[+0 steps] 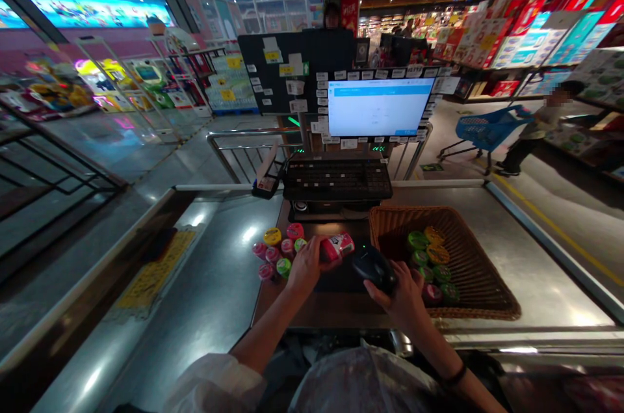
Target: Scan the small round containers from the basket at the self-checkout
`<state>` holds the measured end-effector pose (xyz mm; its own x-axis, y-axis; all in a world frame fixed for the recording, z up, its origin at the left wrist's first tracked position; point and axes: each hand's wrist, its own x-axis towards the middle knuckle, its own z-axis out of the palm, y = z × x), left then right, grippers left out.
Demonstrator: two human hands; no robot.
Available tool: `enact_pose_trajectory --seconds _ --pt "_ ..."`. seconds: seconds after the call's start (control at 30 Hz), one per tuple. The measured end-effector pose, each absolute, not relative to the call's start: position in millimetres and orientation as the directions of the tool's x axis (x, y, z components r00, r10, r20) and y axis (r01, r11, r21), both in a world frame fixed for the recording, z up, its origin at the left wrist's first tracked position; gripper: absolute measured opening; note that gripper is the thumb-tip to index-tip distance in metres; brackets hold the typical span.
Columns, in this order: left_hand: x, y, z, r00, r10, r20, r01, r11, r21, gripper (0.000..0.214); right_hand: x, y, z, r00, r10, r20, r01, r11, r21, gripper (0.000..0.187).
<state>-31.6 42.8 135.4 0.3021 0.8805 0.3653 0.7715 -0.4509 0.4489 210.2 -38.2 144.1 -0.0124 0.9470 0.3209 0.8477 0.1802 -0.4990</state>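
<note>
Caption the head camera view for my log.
Left hand holds a pink-labelled tub near the black handheld scanner in the right hand, at a checkout counter beside a wicker basket.

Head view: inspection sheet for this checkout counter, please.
surface: stainless steel checkout counter, darker panel in the middle.
job's things: pink-and-white canister, black handheld scanner, small round tubs on the panel, more tubs in a wicker basket.
clutter: keyboard and monitor edged with paper notes, behind the tubs.
hands: left hand grips the canister; right hand grips the scanner.
cables: nothing seen.
surroundings: shopper with a blue shopping cart, shelves of boxed goods.
</note>
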Motion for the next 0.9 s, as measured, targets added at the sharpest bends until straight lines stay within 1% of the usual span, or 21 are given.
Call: enact_pose_trajectory --seconds 0.13,0.23,0.37,0.43,0.5,0.57,0.77,0.9 --pt "-32.0 41.9 136.0 0.294 0.890 0.349 0.771 -0.437 0.463 0.037 209.0 -39.1 148.5 -0.033 0.959 0.283 0.864 0.169 -0.474 0.042" --pt "-33.3 42.4 134.2 0.292 0.897 0.332 0.773 -0.425 0.470 0.038 208.8 -39.8 150.9 -0.031 0.957 0.289 0.885 0.161 -0.437 0.045" --pt "-40.7 46.1 130.3 0.267 0.927 0.264 0.817 -0.363 0.448 0.040 210.6 -39.2 148.3 -0.029 0.948 0.316 0.894 0.166 -0.417 0.046" --pt "-49.1 52.1 126.8 0.236 0.946 0.221 0.855 -0.310 0.415 0.046 211.6 -38.8 146.3 -0.027 0.944 0.328 0.895 0.169 -0.413 0.048" --pt "-59.7 62.4 121.6 0.205 0.965 0.164 0.898 -0.252 0.361 0.052 211.7 -38.8 144.7 -0.015 0.941 0.338 0.897 0.162 -0.411 0.049" --pt "-70.0 76.6 114.8 0.192 0.975 0.108 0.928 -0.216 0.302 0.054 210.9 -39.1 143.9 -0.005 0.939 0.345 0.900 0.155 -0.408 0.048" --pt "-79.0 122.7 89.6 0.220 0.975 0.029 0.954 -0.221 0.201 0.055 208.4 -39.4 142.7 -0.019 0.948 0.317 0.904 0.152 -0.400 0.045" --pt "-72.6 142.9 73.2 0.271 0.962 -0.008 0.955 -0.268 0.128 0.055 209.7 -38.4 140.7 -0.003 0.957 0.292 0.902 0.128 -0.412 0.044"
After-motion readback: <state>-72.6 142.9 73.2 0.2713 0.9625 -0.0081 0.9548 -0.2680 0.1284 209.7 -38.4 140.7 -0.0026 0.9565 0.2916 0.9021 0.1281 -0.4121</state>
